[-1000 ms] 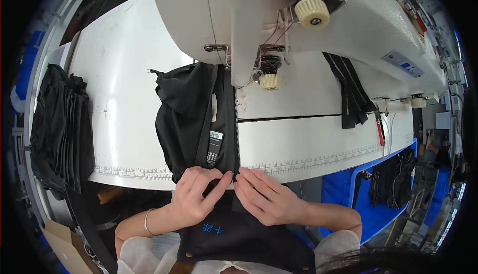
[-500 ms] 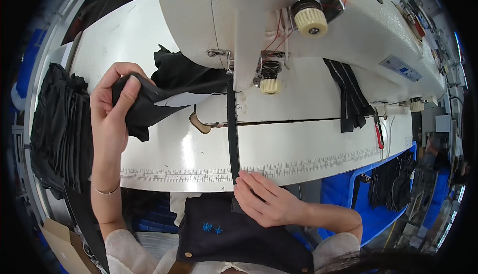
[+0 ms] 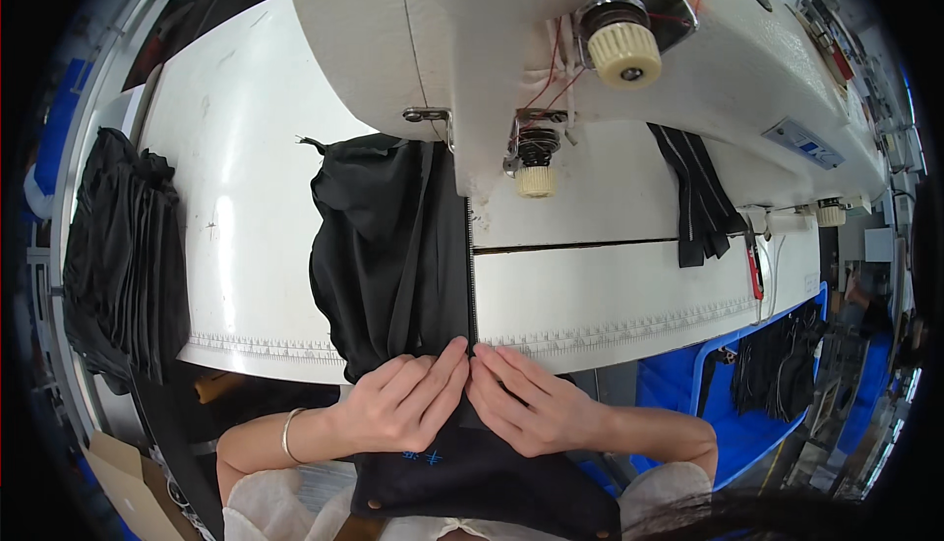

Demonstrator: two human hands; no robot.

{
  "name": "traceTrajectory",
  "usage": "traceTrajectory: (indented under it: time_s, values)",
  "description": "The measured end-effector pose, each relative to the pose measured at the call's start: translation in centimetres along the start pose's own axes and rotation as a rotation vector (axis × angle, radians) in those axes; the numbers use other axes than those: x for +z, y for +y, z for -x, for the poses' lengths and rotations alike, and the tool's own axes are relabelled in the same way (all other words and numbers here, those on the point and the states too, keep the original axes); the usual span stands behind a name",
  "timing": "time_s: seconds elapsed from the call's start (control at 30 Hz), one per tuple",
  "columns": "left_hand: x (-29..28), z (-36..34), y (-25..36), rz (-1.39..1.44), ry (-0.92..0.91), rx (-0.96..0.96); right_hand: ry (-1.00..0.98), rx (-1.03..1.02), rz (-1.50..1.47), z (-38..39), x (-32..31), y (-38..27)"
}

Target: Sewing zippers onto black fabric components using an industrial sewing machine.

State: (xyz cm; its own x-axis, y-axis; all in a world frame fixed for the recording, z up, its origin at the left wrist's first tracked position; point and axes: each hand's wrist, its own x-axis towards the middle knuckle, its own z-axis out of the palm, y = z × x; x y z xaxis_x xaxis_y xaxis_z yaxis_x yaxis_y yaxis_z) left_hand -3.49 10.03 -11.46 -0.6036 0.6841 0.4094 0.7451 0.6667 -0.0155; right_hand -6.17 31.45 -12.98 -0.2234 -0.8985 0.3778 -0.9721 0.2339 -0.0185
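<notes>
Black fabric [image 3: 379, 236] lies on the white sewing table, its far end running up to the sewing machine [image 3: 393, 39]. Along its right edge runs a black zipper tape [image 3: 471, 280], stretching from the machine's head to the table's front edge. My left hand [image 3: 408, 398] is closed on the near end of the fabric, fingertips at the zipper. Right beside it, my right hand [image 3: 526, 398] pinches the zipper tape's near end. The two hands almost touch at the table edge. The needle area is hidden behind the machine's head.
Stacked black fabric pieces [image 3: 128, 256] hang at the table's left. More zipper strips [image 3: 693, 197] lie to the right, near a red-handled tool [image 3: 754, 264]. A blue bin [image 3: 708, 384] with black pieces stands below at right, and an open cardboard box [image 3: 128, 482] at lower left.
My left hand has come down and right, bringing the lifted fabric flat along the zipper tape. My right hand has stayed at the tape's near end.
</notes>
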Motion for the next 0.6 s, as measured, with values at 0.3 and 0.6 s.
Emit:
traceTrajectory:
  time_s: [0.3,0.6]
  values:
    - [0.07,0.07,-0.1,0.046,0.007,-0.017,-0.01,-0.017,-0.015,-0.03,0.02,0.13]
    - [0.22,0.01,-0.03,0.077,0.006,-0.03,-0.018,-0.018,-0.024,0.03,-0.01,0.1]
